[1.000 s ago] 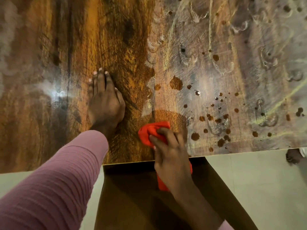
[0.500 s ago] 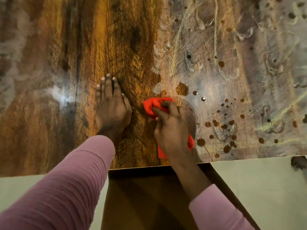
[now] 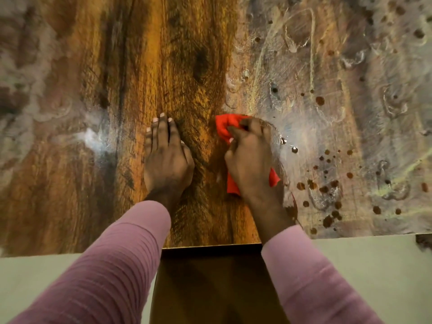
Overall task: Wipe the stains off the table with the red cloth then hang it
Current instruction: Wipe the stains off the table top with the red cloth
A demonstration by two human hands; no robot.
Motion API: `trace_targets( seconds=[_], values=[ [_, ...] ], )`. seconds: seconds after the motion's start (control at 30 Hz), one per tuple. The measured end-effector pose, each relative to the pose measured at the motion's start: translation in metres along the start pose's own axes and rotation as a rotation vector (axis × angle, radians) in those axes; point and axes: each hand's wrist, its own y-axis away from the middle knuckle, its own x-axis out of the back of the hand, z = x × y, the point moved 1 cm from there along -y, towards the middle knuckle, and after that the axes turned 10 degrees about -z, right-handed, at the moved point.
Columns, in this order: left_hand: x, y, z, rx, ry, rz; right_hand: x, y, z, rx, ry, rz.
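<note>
Gripping red cloth [image 3: 225, 127] under R hand [image 3: 251, 160], on table [image 3: 187, 54].

The right hand [image 3: 251, 160] covers most of the red cloth [image 3: 223, 127]; only 2 patches show, 1 at the fingertips and 1 by the wrist. The palm of the left hand [image 3: 166, 160] is hidden against the table [image 3: 163, 66], which runs off the top, left and right edges. The left sleeve [image 3: 105, 265] and right sleeve [image 3: 311, 277] are cut by the bottom edge. A dark shape [image 3: 424, 242] at the right edge is too cropped to identify.
</note>
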Motion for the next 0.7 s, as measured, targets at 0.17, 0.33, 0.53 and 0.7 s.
trace_targets(
  seconds=[0.17, 0.33, 0.53, 0.7],
  values=[
    [0.0, 0.0, 0.0, 0.0, 0.01, -0.014, 0.0, 0.04, 0.02, 0.144, 0.043, -0.104],
    [0.001, 0.0, 0.001, -0.001, 0.012, -0.021, 0.022, 0.004, 0.052, -0.112, 0.007, 0.025],
    [0.002, 0.0, 0.0, -0.001, 0.011, -0.023, 0.012, -0.065, 0.011, -0.061, 0.006, 0.041],
    [0.001, 0.0, 0.0, -0.008, 0.01, -0.041, 0.008, -0.029, 0.0, 0.147, 0.071, -0.075]
  ],
)
